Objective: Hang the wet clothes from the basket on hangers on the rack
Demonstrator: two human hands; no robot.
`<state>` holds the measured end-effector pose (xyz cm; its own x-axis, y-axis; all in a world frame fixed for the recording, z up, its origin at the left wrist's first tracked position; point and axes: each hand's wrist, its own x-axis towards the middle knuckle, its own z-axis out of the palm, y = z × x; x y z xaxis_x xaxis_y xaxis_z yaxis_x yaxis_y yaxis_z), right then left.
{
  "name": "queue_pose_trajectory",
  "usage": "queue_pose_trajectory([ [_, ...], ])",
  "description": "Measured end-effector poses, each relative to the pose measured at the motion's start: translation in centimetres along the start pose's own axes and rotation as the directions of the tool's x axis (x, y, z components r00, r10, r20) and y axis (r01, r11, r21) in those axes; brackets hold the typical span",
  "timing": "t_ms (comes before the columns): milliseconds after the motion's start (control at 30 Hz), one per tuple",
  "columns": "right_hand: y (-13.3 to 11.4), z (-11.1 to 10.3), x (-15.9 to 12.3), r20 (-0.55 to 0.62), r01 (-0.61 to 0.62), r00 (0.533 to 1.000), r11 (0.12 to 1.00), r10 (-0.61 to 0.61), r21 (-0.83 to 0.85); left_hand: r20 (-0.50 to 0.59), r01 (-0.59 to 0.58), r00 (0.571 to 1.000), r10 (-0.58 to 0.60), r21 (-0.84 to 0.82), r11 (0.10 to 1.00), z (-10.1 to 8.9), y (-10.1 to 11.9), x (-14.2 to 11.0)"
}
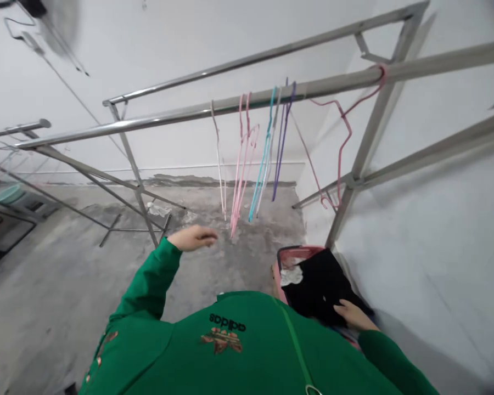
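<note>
**Right hand [353, 314] lying open on black clothing [321, 288] in a pink basket [300, 252]**
Left hand [192, 238] raised and empty, fingers loosely together, well apart from the coat hangers [241, 175] on the steel rack rail [168, 114]. The basket sits beside the wall [420, 247], near the rack's corner.

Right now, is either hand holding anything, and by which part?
Your left hand holds nothing. Your right hand lies on the edge of a black garment in a pink basket; whether it grips cannot be told.

Upside-down "adidas" [227, 322] above a trefoil logo [221, 340] on a green jacket [263, 351].
</note>
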<state>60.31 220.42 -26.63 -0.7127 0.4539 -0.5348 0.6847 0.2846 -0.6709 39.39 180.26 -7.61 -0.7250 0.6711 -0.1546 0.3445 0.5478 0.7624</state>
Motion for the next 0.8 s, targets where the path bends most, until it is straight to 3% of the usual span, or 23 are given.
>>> queue_pose_trajectory([
  [67, -0.1, -0.8, 1.2, -0.024, -0.046, 0.998, 0.988, 0.050, 0.148, -0.186, -0.029, 0.982, 0.036, 0.039, 0.999, -4.2, 0.1, 0.5],
  [100, -1.0, -1.5, 1.8, -0.055, -0.036, 0.997, 0.967, 0.051, 0.251, -0.326, -0.068, 0.942, 0.083, 0.059, 0.996, -6.0, 0.3, 1.1],
  [167, -4.4, -3.4, 2.6, -0.187, 0.120, 0.981, 0.898, -0.042, 0.424, -0.579, -0.167, 0.789, 0.206, 0.120, 0.979, -9.1, 1.3, 3.1],
  [200, -6.7, -4.6, 2.6, -0.277, 0.277, 0.947, 0.846, -0.161, 0.455, -0.653, -0.216, 0.711, 0.260, 0.149, 0.965, -10.3, 2.0, 4.5],
  [233, -9.2, -5.9, 2.3, -0.378, 0.437, 0.883, 0.777, -0.276, 0.453, -0.688, -0.258, 0.660, 0.303, 0.172, 0.951, -11.2, 2.7, 6.0],
  [300, -14.7, -8.4, 1.1, -0.547, 0.662, 0.726, 0.640, -0.417, 0.391, -0.694, -0.338, 0.622, 0.363, 0.181, 0.924, -12.2, 4.5, 9.3],
  [400, -22.1, -11.1, -1.1, -0.524, 0.811, 0.579, 0.504, -0.624, 0.296, -0.663, -0.462, 0.601, 0.446, 0.167, 0.871, -12.0, 7.1, 13.9],
  [467, -25.9, -11.9, -1.8, -0.492, 0.832, 0.543, 0.517, -0.681, 0.202, -0.669, -0.531, 0.560, 0.489, 0.164, 0.831, -11.0, 8.4, 16.3],
  [533, -28.6, -11.8, -1.6, -0.445, 0.811, 0.556, 0.577, -0.702, 0.102, -0.678, -0.572, 0.538, 0.501, 0.144, 0.808, -9.6, 9.3, 18.1],
  [633, -30.9, -10.2, -0.3, -0.319, 0.793, 0.578, 0.609, -0.751, 0.005, -0.665, -0.596, 0.554, 0.500, 0.101, 0.796, -7.3, 10.6, 20.0],
  [700, -31.5, -8.9, 0.6, -0.258, 0.791, 0.594, 0.612, -0.762, 0.011, -0.645, -0.607, 0.570, 0.508, 0.085, 0.790, -5.7, 11.7, 21.0],
  [800, -31.5, -7.7, 1.3, -0.242, 0.743, 0.667, 0.655, -0.705, 0.138, -0.613, -0.620, 0.581, 0.536, 0.094, 0.779, -3.3, 13.9, 22.6],
])
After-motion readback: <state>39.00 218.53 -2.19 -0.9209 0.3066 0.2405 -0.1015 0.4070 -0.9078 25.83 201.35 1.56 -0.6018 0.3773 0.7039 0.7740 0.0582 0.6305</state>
